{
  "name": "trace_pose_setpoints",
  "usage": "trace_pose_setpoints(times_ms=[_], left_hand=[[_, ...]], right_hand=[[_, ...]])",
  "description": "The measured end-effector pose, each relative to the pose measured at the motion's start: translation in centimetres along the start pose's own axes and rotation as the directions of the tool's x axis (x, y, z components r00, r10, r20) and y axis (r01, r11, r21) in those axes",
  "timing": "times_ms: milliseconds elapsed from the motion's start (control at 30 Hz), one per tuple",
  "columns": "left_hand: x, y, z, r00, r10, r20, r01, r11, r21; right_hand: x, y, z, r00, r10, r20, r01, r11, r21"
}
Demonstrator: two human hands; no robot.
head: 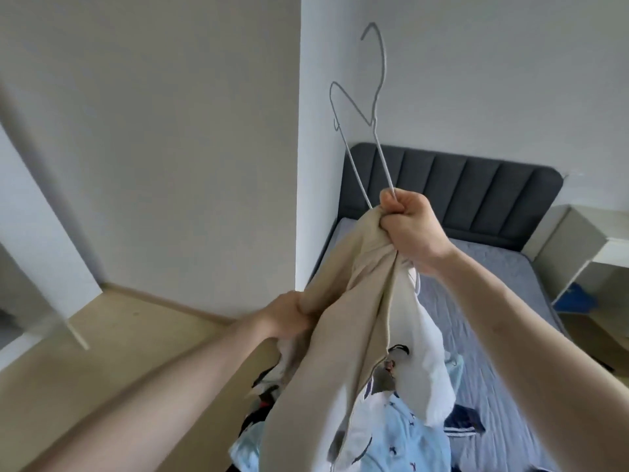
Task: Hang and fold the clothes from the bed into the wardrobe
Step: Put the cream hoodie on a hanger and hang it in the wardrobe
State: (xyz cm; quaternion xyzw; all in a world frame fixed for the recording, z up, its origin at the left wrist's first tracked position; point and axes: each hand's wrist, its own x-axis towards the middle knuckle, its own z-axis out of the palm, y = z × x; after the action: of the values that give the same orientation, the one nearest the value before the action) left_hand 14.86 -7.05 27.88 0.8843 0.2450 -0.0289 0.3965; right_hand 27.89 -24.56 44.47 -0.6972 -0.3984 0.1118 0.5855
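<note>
Your left hand (289, 316) gripping beige trousers (343, 321), right hand (410, 229) clutching waistband plus wire hanger (369, 110), wall corner (299, 165) just left.

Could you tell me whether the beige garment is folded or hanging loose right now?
Hanging loose: the beige garment drapes in long creases from the right hand, bunched against the wire hanger.

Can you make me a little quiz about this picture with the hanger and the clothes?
1. True or false: the right hand grips both the wire hanger and the beige garment.
2. What does the left hand hold? A) a pillow B) the beige garment C) a shoe
3. Fill in: more clothes, like the light blue patterned shirt, lie on the ____.

Key: 1 true; 2 B; 3 bed
</note>
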Motion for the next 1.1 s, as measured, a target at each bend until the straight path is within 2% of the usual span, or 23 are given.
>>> trace_pose_setpoints(times_ms=[100,200,267,333,400,500,633,700,867,1100], left_hand=[[-1.0,-3.0,-1.2,0.981,-0.115,-0.158,0.118,0.993,0.010],[-2.4,-6.7,-4.7,0.939,-0.186,-0.291,0.171,0.982,-0.074],[-3.7,-8.4,-7.6,0.916,-0.233,-0.326,0.165,0.961,-0.222],[-4.9,-8.6,-9.9,0.922,-0.263,-0.283,0.101,0.872,-0.479],[-6.2,-7.4,-12.0,0.939,-0.230,-0.257,0.033,0.802,-0.597],[-7.7,-4.7,-14.5,0.921,-0.195,-0.338,-0.047,0.804,-0.593],[-8.2,-2.4,-17.0,0.890,-0.226,-0.396,-0.082,0.775,-0.626],[-8.3,-2.1,-18.2,0.880,-0.241,-0.409,-0.061,0.797,-0.601],[-8.6,-4.1,-20.7,0.813,-0.362,-0.457,0.065,0.836,-0.545],[-9.2,-8.5,-22.3,0.721,-0.384,-0.577,0.167,0.904,-0.393]], right_hand=[[0.2,1.0,-0.5,0.999,0.010,-0.053,-0.014,0.997,-0.078],[0.2,3.9,-1.0,0.993,0.077,-0.093,-0.090,0.985,-0.149],[0.0,6.0,-0.9,0.985,0.131,-0.109,-0.151,0.969,-0.198],[-0.2,7.6,-0.8,0.980,0.167,-0.107,-0.191,0.940,-0.282],[-0.1,8.4,-0.2,0.976,0.209,-0.057,-0.216,0.912,-0.349],[-0.2,8.8,1.1,0.952,0.298,0.075,-0.242,0.877,-0.415],[-0.2,9.5,2.6,0.883,0.416,0.215,-0.320,0.872,-0.371],[-0.5,8.4,3.2,0.883,0.388,0.265,-0.259,0.873,-0.413],[-1.8,4.3,3.6,0.922,0.123,0.366,0.013,0.937,-0.349],[-3.1,1.3,3.7,0.889,0.041,0.457,0.142,0.923,-0.358]])
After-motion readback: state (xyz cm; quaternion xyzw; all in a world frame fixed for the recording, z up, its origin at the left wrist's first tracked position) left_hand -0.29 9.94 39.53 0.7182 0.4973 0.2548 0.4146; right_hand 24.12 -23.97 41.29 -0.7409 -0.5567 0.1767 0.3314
